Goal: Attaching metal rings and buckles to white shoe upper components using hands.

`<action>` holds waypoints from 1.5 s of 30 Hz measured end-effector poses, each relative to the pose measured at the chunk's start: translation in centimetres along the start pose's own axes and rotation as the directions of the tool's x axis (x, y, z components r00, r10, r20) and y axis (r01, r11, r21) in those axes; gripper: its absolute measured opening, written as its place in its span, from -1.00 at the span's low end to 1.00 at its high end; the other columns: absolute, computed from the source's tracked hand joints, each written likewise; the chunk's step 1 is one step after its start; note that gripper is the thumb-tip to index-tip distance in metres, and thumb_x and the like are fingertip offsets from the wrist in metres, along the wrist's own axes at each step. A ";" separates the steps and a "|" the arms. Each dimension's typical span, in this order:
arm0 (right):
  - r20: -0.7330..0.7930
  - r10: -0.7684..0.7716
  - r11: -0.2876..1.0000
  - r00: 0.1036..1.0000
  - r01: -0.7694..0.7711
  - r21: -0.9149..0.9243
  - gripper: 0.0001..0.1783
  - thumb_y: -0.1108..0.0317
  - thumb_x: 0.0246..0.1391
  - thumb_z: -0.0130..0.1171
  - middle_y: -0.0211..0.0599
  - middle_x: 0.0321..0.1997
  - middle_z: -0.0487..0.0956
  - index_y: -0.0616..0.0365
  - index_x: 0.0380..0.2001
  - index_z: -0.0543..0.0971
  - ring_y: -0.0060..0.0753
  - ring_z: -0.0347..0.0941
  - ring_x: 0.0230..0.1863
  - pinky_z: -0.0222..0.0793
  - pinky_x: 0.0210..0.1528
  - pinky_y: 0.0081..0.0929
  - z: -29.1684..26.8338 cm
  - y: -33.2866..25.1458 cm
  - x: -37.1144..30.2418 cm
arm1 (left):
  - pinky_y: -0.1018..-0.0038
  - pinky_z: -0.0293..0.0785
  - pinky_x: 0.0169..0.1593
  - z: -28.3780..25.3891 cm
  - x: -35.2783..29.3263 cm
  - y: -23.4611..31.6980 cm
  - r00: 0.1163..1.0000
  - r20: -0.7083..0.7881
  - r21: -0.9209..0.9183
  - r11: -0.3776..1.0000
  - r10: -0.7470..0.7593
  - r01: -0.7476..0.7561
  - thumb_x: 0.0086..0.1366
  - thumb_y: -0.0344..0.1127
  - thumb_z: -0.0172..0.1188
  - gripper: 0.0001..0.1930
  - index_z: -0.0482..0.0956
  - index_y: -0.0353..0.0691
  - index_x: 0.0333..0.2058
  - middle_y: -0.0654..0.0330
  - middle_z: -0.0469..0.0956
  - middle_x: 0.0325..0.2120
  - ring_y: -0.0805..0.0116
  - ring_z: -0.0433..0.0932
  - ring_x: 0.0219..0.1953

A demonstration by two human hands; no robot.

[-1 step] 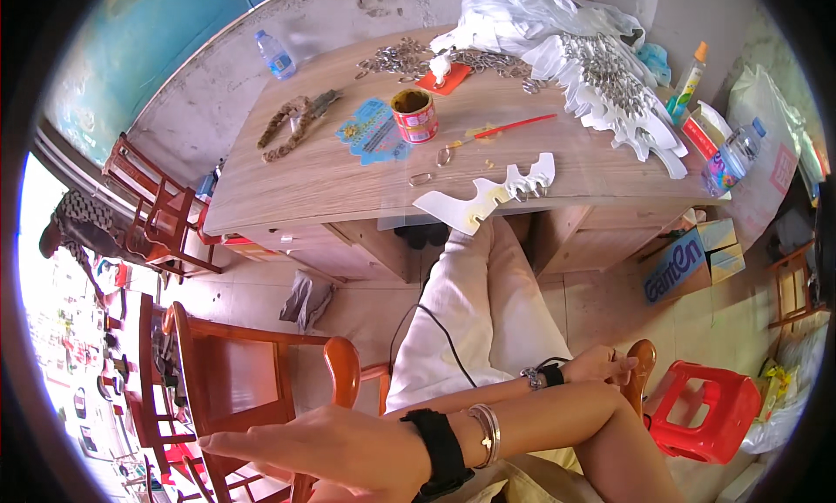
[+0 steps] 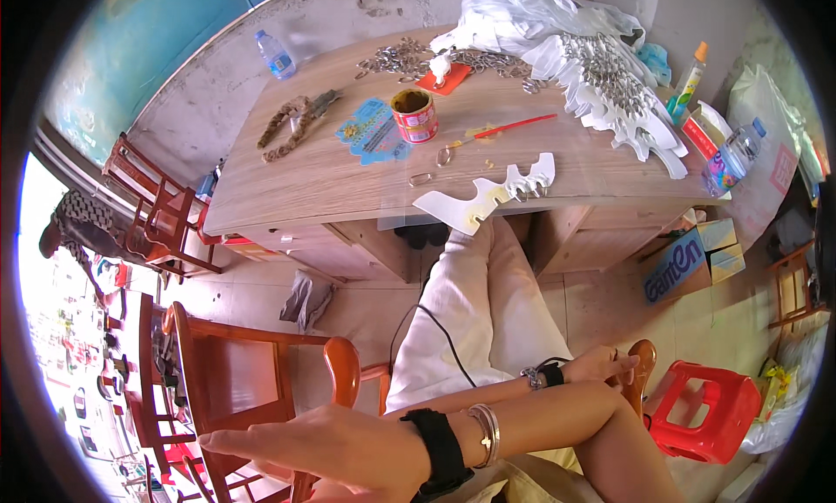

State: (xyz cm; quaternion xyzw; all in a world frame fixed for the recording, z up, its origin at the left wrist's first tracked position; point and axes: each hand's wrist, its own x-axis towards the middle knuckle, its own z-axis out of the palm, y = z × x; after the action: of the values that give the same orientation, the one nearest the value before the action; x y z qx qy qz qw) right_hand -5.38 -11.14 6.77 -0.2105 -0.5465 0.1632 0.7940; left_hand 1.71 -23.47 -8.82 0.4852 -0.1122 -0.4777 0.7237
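My forearms are crossed over my lap. My right hand (image 2: 331,451) lies at the lower left, palm down, fingers stretched out to the left and holding nothing. The wrist wears a black band and bracelets. My left hand (image 2: 601,364) rests at the right, fingers loosely curled with nothing visible in them, beside a wooden chair armrest (image 2: 643,368). On the desk (image 2: 296,185), away from both hands, a white notched card piece (image 2: 461,209) with metal rings overhangs the front edge. Behind it lie a red-handled brush (image 2: 522,122), loose oval rings (image 2: 421,179) and an open tin (image 2: 415,120) with brownish contents.
White card pieces with rings (image 2: 610,94) are stacked at the back right beside a bottle (image 2: 734,157). A ring pile (image 2: 396,59) sits at the back. Wooden chairs (image 2: 235,364) stand left, a red stool (image 2: 705,411) right. A black cable (image 2: 446,333) crosses my legs.
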 end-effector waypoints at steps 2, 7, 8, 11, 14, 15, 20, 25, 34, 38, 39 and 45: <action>0.032 0.046 0.998 0.998 -0.045 -0.031 -0.34 0.08 0.16 0.10 -0.38 -0.57 0.39 0.11 0.26 0.25 -0.43 0.32 -0.62 0.26 -0.56 -0.47 -0.5 -0.4 0.1 | 0.60 0.39 -0.42 -0.1 -0.1 -0.1 1.000 -0.026 -0.010 1.000 0.015 -0.015 0.35 -0.12 0.04 -0.68 0.55 -0.27 -0.40 0.23 0.56 -0.60 0.50 0.52 -0.49; 0.047 0.121 0.991 0.991 -0.119 -0.058 -0.32 0.09 0.13 0.14 -0.37 -0.55 0.40 0.12 0.26 0.24 -0.42 0.35 -0.63 0.26 -0.56 -0.47 -1.3 -0.8 -0.2 | 0.59 0.39 -0.42 -0.2 -0.2 -0.4 0.997 -0.067 -0.022 0.999 0.041 -0.042 0.35 -0.12 0.05 -0.68 0.55 -0.27 -0.40 0.23 0.56 -0.60 0.50 0.52 -0.49; 0.047 0.139 0.989 0.989 -0.137 -0.049 -0.32 0.09 0.12 0.14 -0.36 -0.55 0.40 0.13 0.25 0.25 -0.42 0.35 -0.63 0.26 -0.56 -0.47 -1.4 -0.9 -0.3 | 0.59 0.39 -0.42 -0.3 -0.3 -0.4 0.996 -0.076 -0.025 0.999 0.045 -0.046 0.34 -0.12 0.05 -0.68 0.55 -0.27 -0.40 0.23 0.56 -0.60 0.50 0.52 -0.49; 0.044 0.170 0.985 0.984 -0.169 -0.040 -0.32 0.10 0.11 0.16 -0.35 -0.55 0.41 0.13 0.25 0.25 -0.41 0.36 -0.63 0.26 -0.56 -0.46 -1.4 -1.1 -0.3 | 0.59 0.39 -0.42 -0.4 -0.5 -0.4 0.994 -0.094 -0.030 0.998 0.053 -0.056 0.34 -0.11 0.05 -0.68 0.55 -0.27 -0.40 0.23 0.56 -0.60 0.50 0.51 -0.49; 0.038 0.154 0.986 0.987 -0.152 -0.062 -0.31 0.11 0.10 0.17 -0.35 -0.55 0.42 0.12 0.24 0.26 -0.40 0.36 -0.63 0.26 -0.56 -0.45 -1.3 -1.0 -0.2 | 0.59 0.39 -0.42 -0.3 -0.6 -0.5 0.992 -0.107 -0.033 0.997 0.061 -0.065 0.34 -0.11 0.05 -0.68 0.55 -0.27 -0.40 0.23 0.56 -0.60 0.50 0.51 -0.49; 0.036 0.149 0.987 0.988 -0.146 -0.067 -0.31 0.11 0.10 0.17 -0.35 -0.55 0.42 0.12 0.24 0.26 -0.40 0.36 -0.63 0.26 -0.56 -0.45 -1.2 -1.0 -0.2 | 0.59 0.39 -0.42 -0.2 -0.7 -0.5 0.992 -0.112 -0.033 0.997 0.062 -0.066 0.34 -0.11 0.06 -0.68 0.55 -0.27 -0.40 0.23 0.56 -0.60 0.50 0.51 -0.49; 0.029 0.133 0.990 0.991 -0.131 -0.057 -0.32 0.11 0.10 0.17 -0.36 -0.56 0.41 0.11 0.24 0.25 -0.41 0.35 -0.64 0.26 -0.56 -0.46 -1.1 -0.5 -0.3 | 0.59 0.39 -0.42 -0.3 -0.7 -0.6 0.988 -0.134 -0.035 0.996 0.076 -0.081 0.34 -0.11 0.06 -0.68 0.55 -0.27 -0.40 0.23 0.56 -0.60 0.50 0.51 -0.50; 0.040 0.158 0.987 0.987 -0.157 -0.038 -0.32 0.11 0.10 0.16 -0.37 -0.57 0.39 0.10 0.25 0.25 -0.42 0.33 -0.65 0.25 -0.57 -0.47 -1.3 -0.6 -0.5 | 0.59 0.39 -0.42 -0.3 -0.8 -0.7 0.985 -0.151 -0.039 0.995 0.083 -0.090 0.34 -0.10 0.06 -0.68 0.55 -0.27 -0.40 0.23 0.55 -0.60 0.49 0.51 -0.50; 0.210 0.397 0.918 0.893 -0.391 -0.074 -0.11 -0.09 0.07 0.11 -0.11 -0.15 0.43 0.22 0.31 0.10 -0.31 0.41 -0.43 0.35 -0.38 -0.44 -2.0 -1.2 -0.3 | 0.59 0.39 -0.42 -0.2 -0.9 -0.8 0.981 -0.170 -0.043 0.994 0.092 -0.100 0.33 -0.10 0.07 -0.67 0.55 -0.27 -0.40 0.23 0.55 -0.60 0.49 0.51 -0.50; 0.030 0.132 0.988 0.991 -0.129 -0.086 -0.32 0.10 0.11 0.15 -0.35 -0.59 0.40 0.13 0.24 0.25 -0.40 0.34 -0.65 0.26 -0.56 -0.47 -1.2 -0.4 -0.6 | 0.59 0.39 -0.42 -0.2 -1.0 -0.9 0.978 -0.185 -0.047 0.993 0.096 -0.106 0.33 -0.09 0.08 -0.67 0.55 -0.27 -0.40 0.23 0.55 -0.60 0.49 0.51 -0.51; 0.033 0.135 0.987 0.990 -0.132 -0.090 -0.32 0.10 0.11 0.15 -0.35 -0.58 0.40 0.13 0.24 0.25 -0.40 0.34 -0.65 0.27 -0.55 -0.47 -1.3 -0.4 -0.6 | 0.59 0.39 -0.42 -0.2 -0.9 -1.0 0.978 -0.187 -0.049 0.993 0.097 -0.108 0.33 -0.09 0.08 -0.67 0.55 -0.27 -0.40 0.23 0.55 -0.60 0.49 0.51 -0.51; 0.051 0.148 0.986 0.988 -0.144 -0.083 -0.32 0.10 0.11 0.15 -0.34 -0.57 0.41 0.13 0.24 0.25 -0.40 0.34 -0.65 0.27 -0.55 -0.47 -1.4 -0.6 -0.5 | 0.58 0.38 -0.42 -0.2 -0.9 -1.0 0.975 -0.199 -0.049 0.992 0.102 -0.114 0.32 -0.09 0.08 -0.67 0.55 -0.28 -0.40 0.23 0.55 -0.60 0.49 0.50 -0.51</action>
State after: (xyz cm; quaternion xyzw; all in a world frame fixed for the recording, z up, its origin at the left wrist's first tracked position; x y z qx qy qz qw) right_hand -4.25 -12.12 6.21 -0.2764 -0.5580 0.2052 0.7551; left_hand 0.82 -22.69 -9.44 0.5011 -0.0525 -0.3906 0.7704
